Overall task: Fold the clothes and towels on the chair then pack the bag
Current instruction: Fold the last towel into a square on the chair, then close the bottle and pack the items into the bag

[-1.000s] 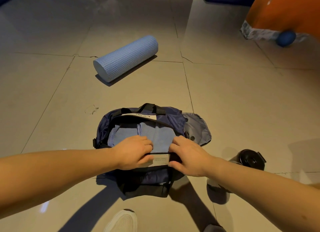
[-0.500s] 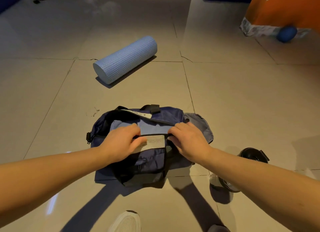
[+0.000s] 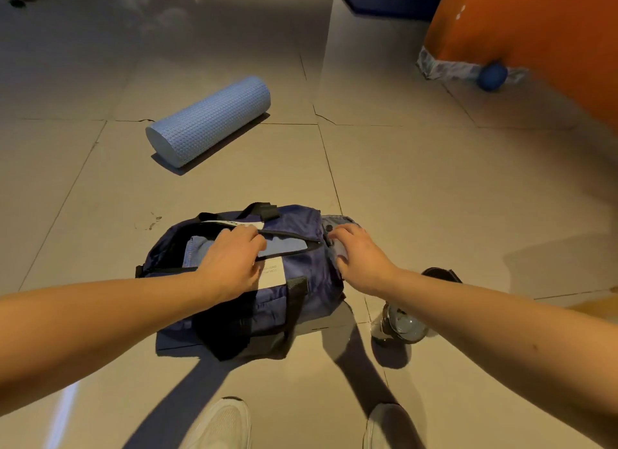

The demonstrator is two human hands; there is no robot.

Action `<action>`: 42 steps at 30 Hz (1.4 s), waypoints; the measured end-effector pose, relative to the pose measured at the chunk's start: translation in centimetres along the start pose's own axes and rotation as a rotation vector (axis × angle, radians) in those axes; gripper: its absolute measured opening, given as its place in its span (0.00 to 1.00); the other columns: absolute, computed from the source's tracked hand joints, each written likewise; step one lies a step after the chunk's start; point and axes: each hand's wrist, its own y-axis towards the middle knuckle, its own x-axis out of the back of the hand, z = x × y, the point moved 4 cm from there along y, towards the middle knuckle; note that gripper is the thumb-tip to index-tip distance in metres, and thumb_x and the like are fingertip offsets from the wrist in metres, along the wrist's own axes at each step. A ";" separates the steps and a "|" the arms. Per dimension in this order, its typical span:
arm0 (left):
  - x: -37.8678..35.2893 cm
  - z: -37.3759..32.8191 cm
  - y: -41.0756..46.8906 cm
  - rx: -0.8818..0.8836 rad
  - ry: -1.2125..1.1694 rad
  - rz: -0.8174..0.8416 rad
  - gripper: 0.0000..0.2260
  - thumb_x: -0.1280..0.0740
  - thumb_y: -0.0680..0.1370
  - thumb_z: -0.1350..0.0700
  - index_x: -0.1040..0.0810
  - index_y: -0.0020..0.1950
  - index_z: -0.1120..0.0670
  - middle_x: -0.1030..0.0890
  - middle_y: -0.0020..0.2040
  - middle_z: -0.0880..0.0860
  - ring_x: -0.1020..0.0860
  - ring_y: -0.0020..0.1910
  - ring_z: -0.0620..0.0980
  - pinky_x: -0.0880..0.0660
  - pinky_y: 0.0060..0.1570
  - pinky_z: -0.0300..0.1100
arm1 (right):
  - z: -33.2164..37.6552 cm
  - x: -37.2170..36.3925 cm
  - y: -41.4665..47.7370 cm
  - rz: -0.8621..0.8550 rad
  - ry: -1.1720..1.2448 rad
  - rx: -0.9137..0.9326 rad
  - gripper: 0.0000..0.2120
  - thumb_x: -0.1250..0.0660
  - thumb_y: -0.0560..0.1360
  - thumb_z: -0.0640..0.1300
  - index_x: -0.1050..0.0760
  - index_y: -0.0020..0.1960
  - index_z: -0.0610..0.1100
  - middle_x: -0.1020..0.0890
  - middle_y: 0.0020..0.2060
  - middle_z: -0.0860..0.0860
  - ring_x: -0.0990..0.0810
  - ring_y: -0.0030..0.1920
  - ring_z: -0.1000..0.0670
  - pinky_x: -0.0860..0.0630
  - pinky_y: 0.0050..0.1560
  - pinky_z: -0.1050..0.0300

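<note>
On the floor: bag (image 3: 294,274), blue cloth (image 3: 284,247) inside. Left hand (image 3: 230,264) grips the opening's near edge (fingers curled). Right hand (image 3: 359,254) lies flat on the bag's end, grasping nothing.

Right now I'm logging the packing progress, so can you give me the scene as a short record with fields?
bag: navy duffel bag on the tiled floor, top opening partly open
contents: light blue cloth showing inside
left hand: left hand on the near edge of the opening
right hand: right hand at the bag's right end
bottle: bottle with a dark lid, right of the bag
roller: blue foam roller lying beyond the bag
ball: blue ball far right
</note>
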 end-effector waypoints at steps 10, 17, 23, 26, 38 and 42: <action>9.2 -15.4 2.2 -0.386 0.097 0.369 0.11 0.37 0.81 0.53 0.24 0.61 0.53 0.24 0.58 0.53 0.25 0.54 0.55 0.26 0.46 0.49 | -6.0 8.2 -9.4 0.041 -0.136 -0.293 0.20 0.35 0.81 0.46 0.28 0.72 0.44 0.24 0.68 0.44 0.25 0.67 0.44 0.27 0.67 0.50; -1.1 -21.4 2.5 0.034 -0.241 0.520 0.24 0.28 0.77 0.51 0.32 0.69 0.55 0.25 0.63 0.54 0.23 0.59 0.58 0.23 0.57 0.54 | -11.6 5.5 -15.2 0.080 -0.079 -0.314 0.38 0.26 0.75 0.51 0.39 0.78 0.45 0.32 0.73 0.45 0.32 0.73 0.43 0.33 0.75 0.49; -10.6 -22.8 1.5 0.275 -0.619 0.502 0.55 0.17 0.67 0.47 0.49 0.82 0.57 0.40 0.80 0.56 0.39 0.77 0.59 0.34 0.74 0.55 | -13.4 2.4 -13.7 0.074 -0.208 0.017 0.47 0.23 0.73 0.47 0.48 0.83 0.46 0.44 0.82 0.48 0.47 0.81 0.47 0.48 0.79 0.52; -13.0 -24.3 1.7 0.304 -0.817 0.422 0.60 0.15 0.63 0.47 0.51 0.83 0.54 0.41 0.80 0.55 0.41 0.79 0.58 0.37 0.76 0.54 | -14.3 0.4 -12.2 0.112 -0.226 0.080 0.46 0.23 0.73 0.45 0.47 0.83 0.47 0.41 0.81 0.48 0.44 0.80 0.46 0.41 0.79 0.46; -13.3 -27.1 2.1 0.169 -1.137 0.321 0.37 0.18 0.68 0.50 0.34 0.71 0.41 0.22 0.60 0.38 0.22 0.58 0.40 0.26 0.56 0.34 | -13.7 0.0 -11.8 -0.009 -0.194 -0.101 0.17 0.32 0.77 0.38 0.29 0.65 0.42 0.23 0.59 0.45 0.25 0.59 0.43 0.22 0.53 0.45; -8.1 -25.3 1.5 0.019 -0.973 0.367 0.40 0.19 0.67 0.45 0.37 0.72 0.42 0.24 0.58 0.37 0.23 0.56 0.38 0.24 0.58 0.36 | -11.4 4.3 -12.4 0.006 -0.163 -0.179 0.09 0.34 0.78 0.41 0.28 0.58 0.42 0.20 0.51 0.45 0.22 0.50 0.43 0.20 0.50 0.43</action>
